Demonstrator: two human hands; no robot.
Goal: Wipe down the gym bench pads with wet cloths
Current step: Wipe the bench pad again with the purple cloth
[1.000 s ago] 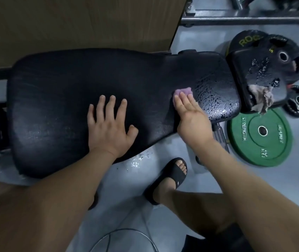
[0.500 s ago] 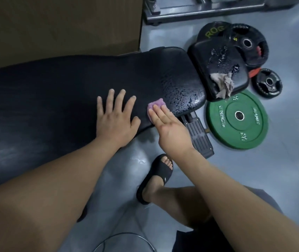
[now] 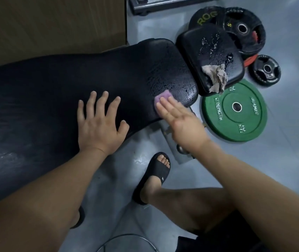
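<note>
The long black bench pad (image 3: 57,91) fills the left and middle of the view; its right end is wet and beaded with water. My left hand (image 3: 99,124) rests flat on the pad with fingers spread. My right hand (image 3: 179,119) presses a small purple cloth (image 3: 163,96) onto the wet end with straight fingers; most of the cloth is under them. To the right, a smaller black seat pad (image 3: 210,50) carries water drops and a crumpled beige cloth (image 3: 217,79) on its near edge.
A green weight plate (image 3: 234,110) lies on the grey floor right of the bench, with black plates (image 3: 241,30) and a small one (image 3: 267,70) behind it. A wooden panel (image 3: 54,22) stands behind the pad. My sandalled foot (image 3: 156,171) is below the bench's metal frame (image 3: 177,150).
My right hand slid the purple cloth back and forth near the wet right end of the pad. The view shifted. My left hand stayed flat on the pad.
</note>
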